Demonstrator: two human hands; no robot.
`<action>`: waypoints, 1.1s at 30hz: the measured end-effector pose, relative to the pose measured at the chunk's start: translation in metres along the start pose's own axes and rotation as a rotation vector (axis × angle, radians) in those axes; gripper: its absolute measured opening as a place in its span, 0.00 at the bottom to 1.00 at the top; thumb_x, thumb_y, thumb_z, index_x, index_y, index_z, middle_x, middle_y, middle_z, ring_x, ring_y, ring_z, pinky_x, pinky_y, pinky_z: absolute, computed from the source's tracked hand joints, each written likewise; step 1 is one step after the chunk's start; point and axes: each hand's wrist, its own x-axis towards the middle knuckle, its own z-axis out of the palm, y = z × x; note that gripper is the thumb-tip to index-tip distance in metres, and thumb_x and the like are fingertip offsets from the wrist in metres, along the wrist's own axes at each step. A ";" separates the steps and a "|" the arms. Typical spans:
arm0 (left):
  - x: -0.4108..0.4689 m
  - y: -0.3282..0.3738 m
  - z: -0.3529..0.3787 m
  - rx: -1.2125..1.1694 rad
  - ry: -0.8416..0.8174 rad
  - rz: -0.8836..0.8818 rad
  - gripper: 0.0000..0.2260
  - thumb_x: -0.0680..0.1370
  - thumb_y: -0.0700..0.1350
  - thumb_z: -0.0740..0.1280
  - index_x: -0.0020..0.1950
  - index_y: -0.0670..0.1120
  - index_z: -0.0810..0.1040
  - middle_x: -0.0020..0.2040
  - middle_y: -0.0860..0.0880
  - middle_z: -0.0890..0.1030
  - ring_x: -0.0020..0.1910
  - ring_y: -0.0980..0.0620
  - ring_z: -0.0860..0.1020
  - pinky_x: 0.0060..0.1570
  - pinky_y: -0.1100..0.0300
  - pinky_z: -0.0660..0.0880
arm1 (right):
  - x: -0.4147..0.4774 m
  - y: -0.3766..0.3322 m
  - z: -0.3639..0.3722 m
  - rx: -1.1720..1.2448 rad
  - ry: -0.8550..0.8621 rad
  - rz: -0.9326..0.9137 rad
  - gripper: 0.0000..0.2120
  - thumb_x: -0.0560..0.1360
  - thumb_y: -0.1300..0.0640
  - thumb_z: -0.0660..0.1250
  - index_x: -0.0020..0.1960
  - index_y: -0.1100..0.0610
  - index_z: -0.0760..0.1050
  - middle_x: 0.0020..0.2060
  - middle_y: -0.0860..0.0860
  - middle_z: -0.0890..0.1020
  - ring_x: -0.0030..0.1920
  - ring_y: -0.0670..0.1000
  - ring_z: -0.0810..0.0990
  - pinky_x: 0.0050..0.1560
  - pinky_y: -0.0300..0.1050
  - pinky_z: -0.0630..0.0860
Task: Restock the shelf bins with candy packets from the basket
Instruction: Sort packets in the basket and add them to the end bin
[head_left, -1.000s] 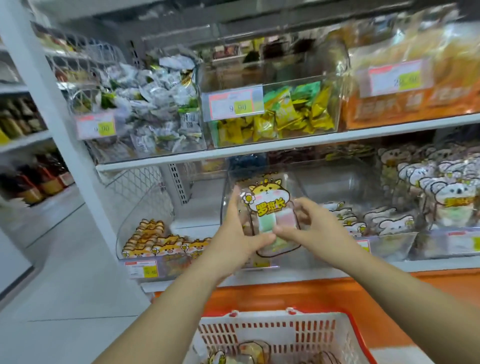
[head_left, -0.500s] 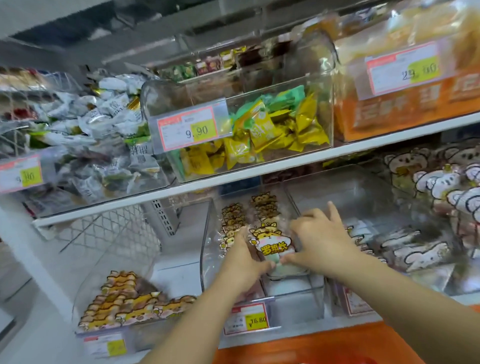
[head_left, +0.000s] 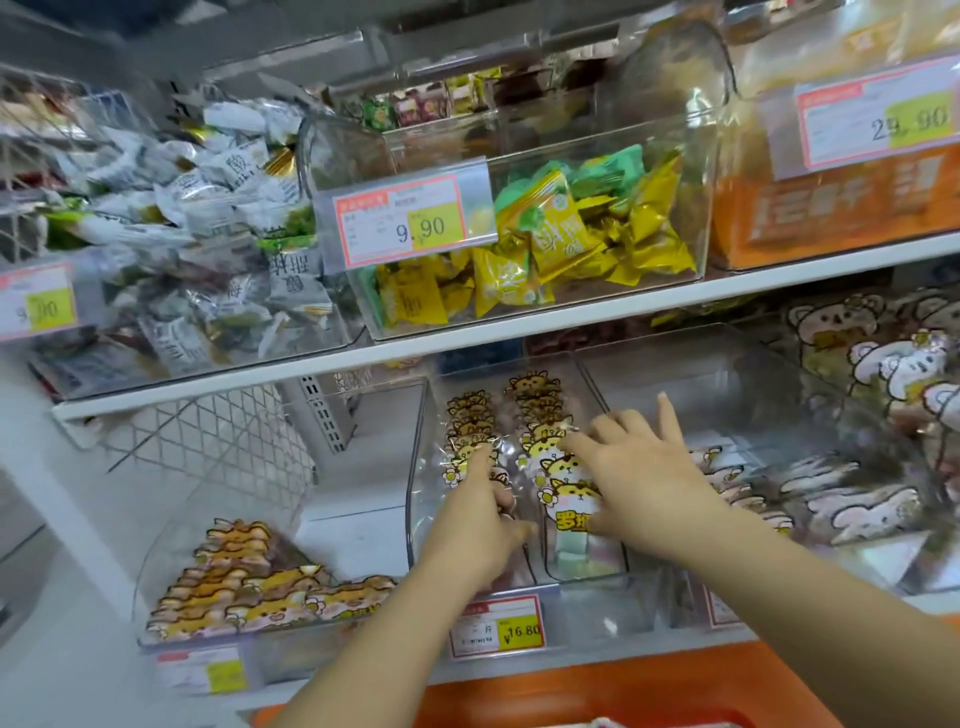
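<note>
Two hands reach into the clear bin (head_left: 415, 483) at lower centre of the frame, where cat-printed candy packets (head_left: 535, 400) stand in two rows. The left hand (head_left: 480, 519) stretches its index finger onto the left row, other fingers tucked, gripping nothing. The right hand (head_left: 641, 480) lies spread flat on the right row's front packets. A price tag (head_left: 496, 626) reading 16.80 hangs below.

White shelf board (head_left: 519, 332) across the middle, wire mesh side panel (head_left: 208, 441) at left, slotted upright (head_left: 322, 410) beside it, orange base panel (head_left: 571, 691) below
</note>
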 end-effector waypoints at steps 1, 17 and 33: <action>-0.001 -0.001 -0.004 0.019 0.016 0.007 0.29 0.73 0.38 0.74 0.69 0.55 0.67 0.43 0.52 0.78 0.45 0.48 0.81 0.51 0.46 0.80 | 0.001 -0.003 0.001 -0.037 -0.002 -0.006 0.34 0.73 0.46 0.71 0.75 0.47 0.60 0.71 0.51 0.67 0.74 0.57 0.60 0.74 0.72 0.38; -0.012 0.007 -0.015 0.583 -0.506 -0.135 0.13 0.82 0.46 0.56 0.52 0.40 0.77 0.52 0.39 0.80 0.50 0.41 0.78 0.45 0.56 0.71 | -0.004 -0.042 -0.022 -0.036 -0.103 -0.053 0.11 0.77 0.67 0.62 0.56 0.56 0.77 0.49 0.55 0.79 0.50 0.59 0.79 0.43 0.47 0.70; -0.020 0.006 -0.010 0.508 -0.409 -0.114 0.15 0.83 0.45 0.56 0.62 0.41 0.78 0.62 0.41 0.79 0.59 0.41 0.78 0.54 0.56 0.73 | 0.019 -0.035 0.026 0.145 -0.574 -0.088 0.09 0.78 0.65 0.57 0.40 0.61 0.71 0.35 0.54 0.69 0.36 0.55 0.69 0.41 0.44 0.69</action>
